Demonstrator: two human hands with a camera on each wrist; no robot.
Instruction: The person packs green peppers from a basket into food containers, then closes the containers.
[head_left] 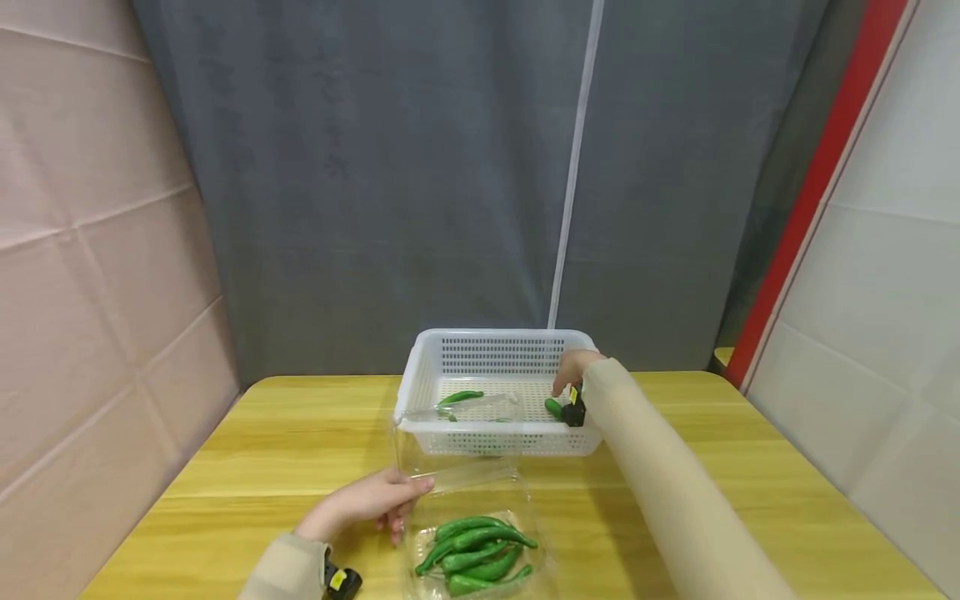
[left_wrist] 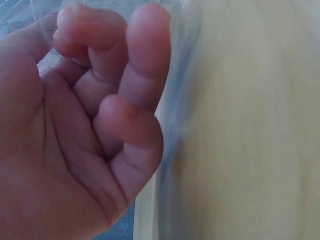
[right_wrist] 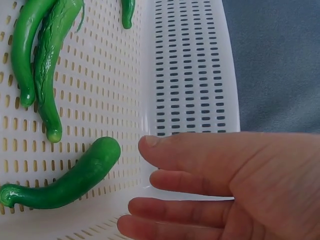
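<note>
From a clear plastic box [head_left: 483, 502] the left hand [head_left: 377, 497] is pinching, the spread right hand [head_left: 574, 367] is seemingly transferring green peppers [head_left: 489, 536], needing another.

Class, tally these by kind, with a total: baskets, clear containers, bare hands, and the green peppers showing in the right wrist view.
White basket: 1
Clear container: 1
Hands, left hand and right hand: 2
Green peppers, right wrist view: 4
Total: 8

Dark grey curtain [head_left: 390, 183], pinkish left wall [head_left: 97, 292], white right wall [head_left: 885, 292], red strip [head_left: 825, 158], wooden table [head_left: 772, 475]
</note>
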